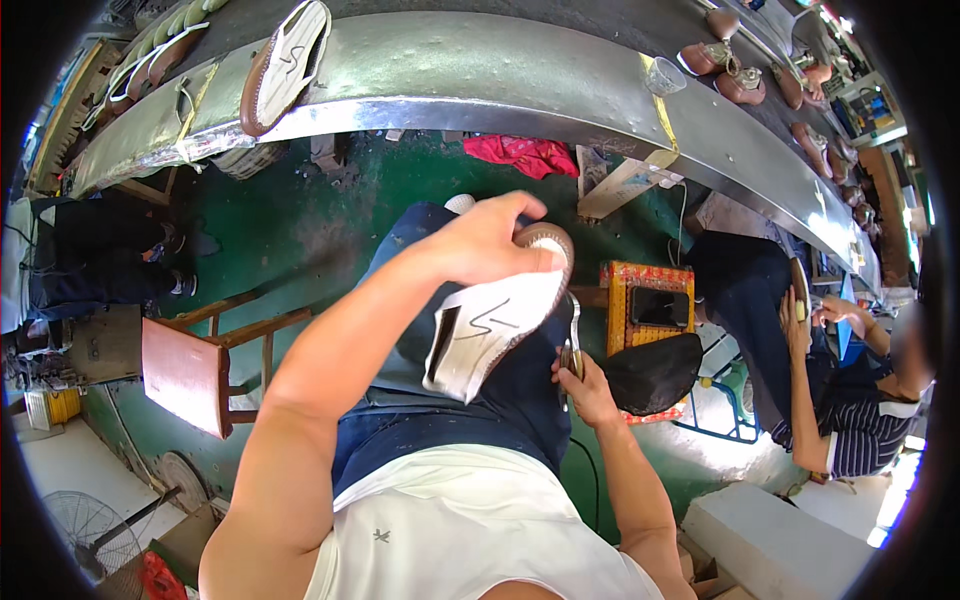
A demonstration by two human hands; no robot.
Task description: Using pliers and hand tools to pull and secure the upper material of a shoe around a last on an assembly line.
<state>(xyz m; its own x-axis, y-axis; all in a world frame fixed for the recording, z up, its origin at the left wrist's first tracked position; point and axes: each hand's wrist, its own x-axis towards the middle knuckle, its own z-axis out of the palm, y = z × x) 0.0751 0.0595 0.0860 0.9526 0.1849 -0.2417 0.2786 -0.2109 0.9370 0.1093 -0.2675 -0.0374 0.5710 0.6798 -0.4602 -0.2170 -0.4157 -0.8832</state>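
Over my lap, a shoe with a white upper and a brown sole edge lies slanted, its toe to the upper right. My left hand is closed round the toe end, with the thumb on the white upper. A dark curved line runs along the shoe's side, and its opening faces the lower left. Lower right of the shoe, my right hand is closed on a slim metal hand tool pointing up, close beside the shoe. The tool's exact kind is not clear.
A metal-edged workbench curves across the front, bearing another white shoe and several brown shoes. A wooden stool stands left. To the right are a yellow-red stool with a phone and a seated person.
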